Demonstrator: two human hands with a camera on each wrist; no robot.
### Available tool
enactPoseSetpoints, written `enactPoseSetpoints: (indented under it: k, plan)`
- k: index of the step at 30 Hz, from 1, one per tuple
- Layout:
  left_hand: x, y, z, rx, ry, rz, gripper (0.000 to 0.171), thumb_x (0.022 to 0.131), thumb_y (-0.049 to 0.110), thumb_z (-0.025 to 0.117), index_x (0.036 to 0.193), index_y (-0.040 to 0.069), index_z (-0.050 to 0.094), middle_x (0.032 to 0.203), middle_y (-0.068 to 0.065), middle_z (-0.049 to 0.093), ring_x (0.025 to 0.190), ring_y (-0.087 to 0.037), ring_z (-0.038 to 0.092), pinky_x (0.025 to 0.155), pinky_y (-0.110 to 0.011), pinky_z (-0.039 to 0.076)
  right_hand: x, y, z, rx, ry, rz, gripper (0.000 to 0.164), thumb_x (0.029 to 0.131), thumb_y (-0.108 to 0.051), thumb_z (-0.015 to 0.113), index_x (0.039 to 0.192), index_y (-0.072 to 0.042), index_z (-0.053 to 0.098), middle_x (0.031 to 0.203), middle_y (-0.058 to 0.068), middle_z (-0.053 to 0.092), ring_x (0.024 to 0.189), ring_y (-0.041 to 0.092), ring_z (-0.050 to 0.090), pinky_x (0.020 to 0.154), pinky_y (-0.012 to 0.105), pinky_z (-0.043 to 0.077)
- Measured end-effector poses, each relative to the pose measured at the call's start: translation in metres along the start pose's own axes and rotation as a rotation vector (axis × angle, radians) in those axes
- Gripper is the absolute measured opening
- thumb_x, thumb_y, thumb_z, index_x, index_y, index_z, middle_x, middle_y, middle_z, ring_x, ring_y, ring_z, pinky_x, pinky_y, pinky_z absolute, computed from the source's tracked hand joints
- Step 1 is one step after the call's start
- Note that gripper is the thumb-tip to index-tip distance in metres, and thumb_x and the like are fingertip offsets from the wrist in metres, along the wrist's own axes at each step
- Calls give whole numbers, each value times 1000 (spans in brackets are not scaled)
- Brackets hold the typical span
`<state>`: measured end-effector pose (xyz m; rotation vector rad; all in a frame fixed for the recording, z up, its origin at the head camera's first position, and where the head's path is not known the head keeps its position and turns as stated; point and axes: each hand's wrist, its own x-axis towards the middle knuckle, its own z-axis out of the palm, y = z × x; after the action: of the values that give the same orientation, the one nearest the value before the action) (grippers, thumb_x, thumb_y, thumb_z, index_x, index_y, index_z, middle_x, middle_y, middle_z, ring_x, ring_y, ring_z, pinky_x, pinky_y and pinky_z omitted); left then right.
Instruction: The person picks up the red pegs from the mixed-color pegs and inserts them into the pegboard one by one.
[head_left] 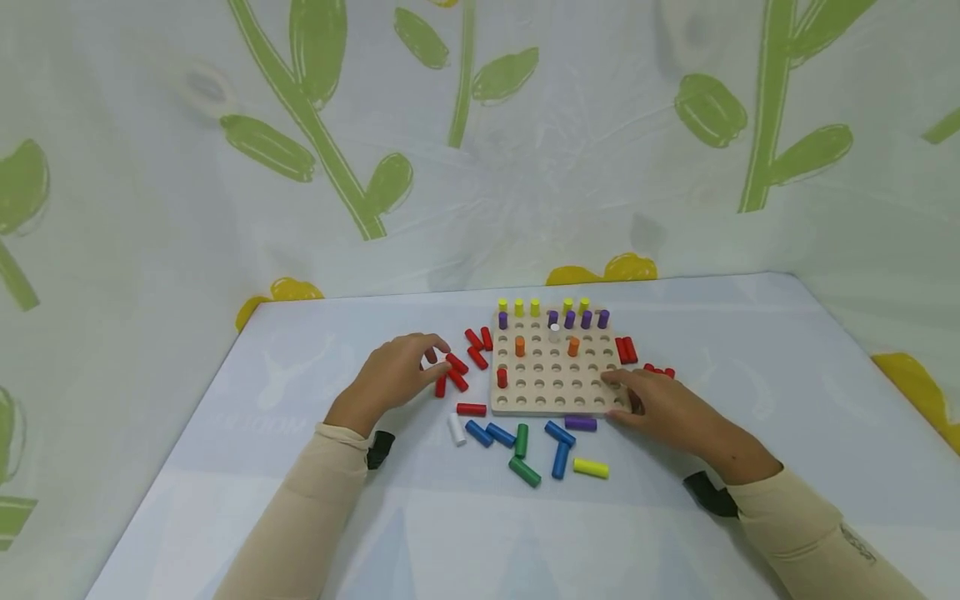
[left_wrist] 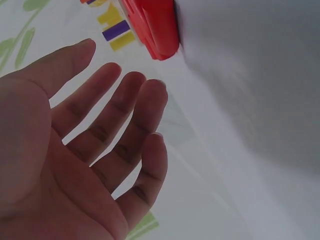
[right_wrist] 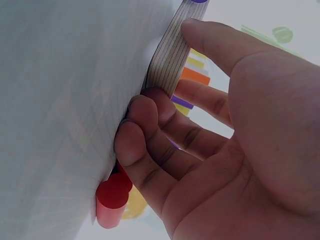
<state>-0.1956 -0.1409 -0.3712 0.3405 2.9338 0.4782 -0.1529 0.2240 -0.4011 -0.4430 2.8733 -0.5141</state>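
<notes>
A wooden pegboard lies on the table with rows of round holes. Yellow, purple, orange, white and red pegs stand upright in some of them. My right hand grips its near right corner; in the right wrist view the thumb lies against the board's layered side and the other fingers bend about the corner. To the left, my left hand hovers beside a loose red peg, fingers spread and slightly bent. In the left wrist view its palm is bare, with a red peg past the fingertips.
Several loose red pegs lie left of the board, others at its right. In front lie a white peg, blue pegs, green pegs, a purple peg and a yellow peg. A leaf-patterned cloth rises behind.
</notes>
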Motion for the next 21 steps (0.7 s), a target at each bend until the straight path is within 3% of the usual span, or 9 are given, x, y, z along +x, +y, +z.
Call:
enactPoseSetpoints:
  k: [4,12,18,21]
  plan:
    - [1,-4,1,-23,-43,-21,39,92,35,72,128,22,65,110,-5,68,95,-21,61,80,-36,57,0,1,2,1,4,7,64,87,-32,78,142,-9,55,138,19,59,103,24,56,98,49,53]
    - [0,-11,10,-43,-125,-26,39,91,31,74,128,22,65,109,-3,68,95,-19,60,80,-32,57,0,0,5,13,-32,25,65,87,-35,78,143,-10,54,142,19,57,120,31,57,103,53,49]
    - [2,-11,11,-60,-139,-31,40,90,31,75,128,21,66,108,-1,68,94,-18,59,83,-33,56,0,1,2,0,-25,11,66,86,-37,78,142,-10,55,122,11,66,96,20,55,88,41,56]
    - [3,-12,9,-64,-141,-31,41,89,31,76,128,21,66,108,-2,68,95,-19,59,83,-33,56,1,0,0,2,-35,17,67,86,-38,78,142,-10,54,107,5,65,90,17,52,79,33,51]
